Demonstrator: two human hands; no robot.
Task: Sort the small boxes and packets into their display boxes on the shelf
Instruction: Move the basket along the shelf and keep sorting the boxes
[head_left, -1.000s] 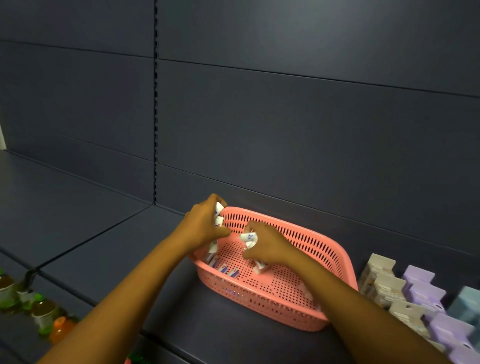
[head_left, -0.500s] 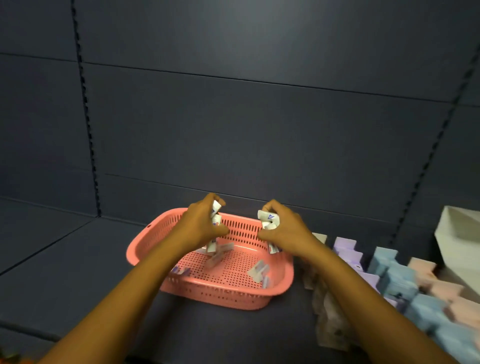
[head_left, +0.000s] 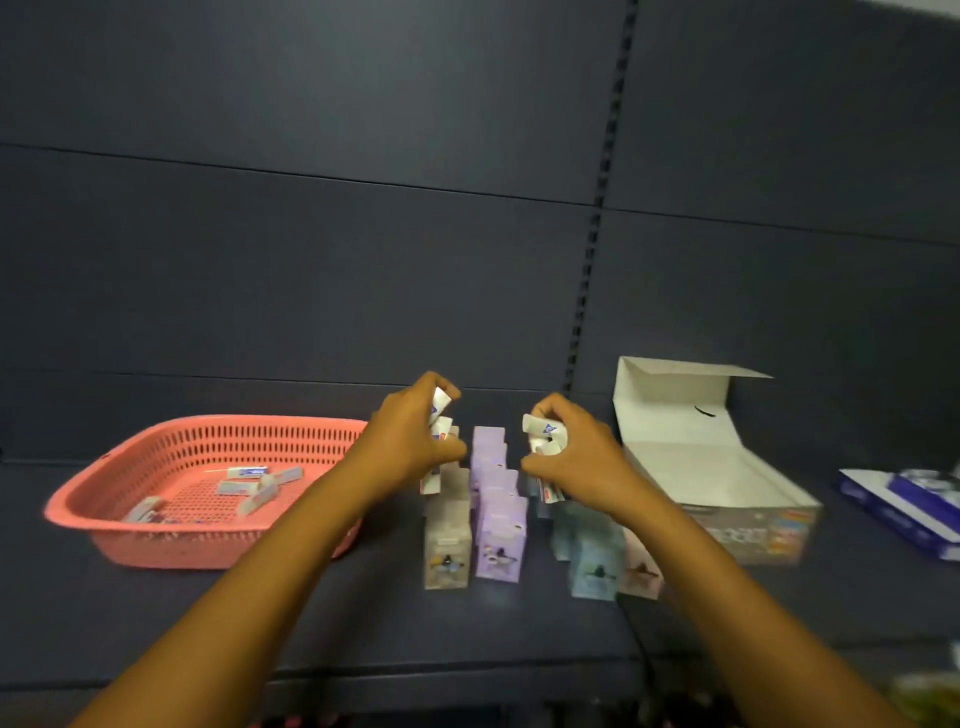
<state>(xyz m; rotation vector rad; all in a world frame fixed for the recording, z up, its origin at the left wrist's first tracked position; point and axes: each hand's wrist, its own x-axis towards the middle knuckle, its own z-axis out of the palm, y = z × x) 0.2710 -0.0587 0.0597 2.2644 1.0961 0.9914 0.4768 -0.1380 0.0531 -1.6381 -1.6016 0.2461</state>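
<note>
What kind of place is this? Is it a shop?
Probably a shop, at a display shelf being stocked. Behind the shelf is a dark slotted back panel, rows of small pastel boxes stand lined up on it, and an open display box sits beside a pink basket of loose packets.

Perforated plastic basket (head_left: 156, 540) — matt shelf (head_left: 363, 623) — white cardboard display box (head_left: 696, 467).

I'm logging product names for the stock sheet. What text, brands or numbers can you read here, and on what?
None reads.
Display box front: colourful print, blurred.
Packets in right hand: blue mark, too small.
Packets in pink basket: blue print, blurred.
Small boxes: pictures only.
</note>
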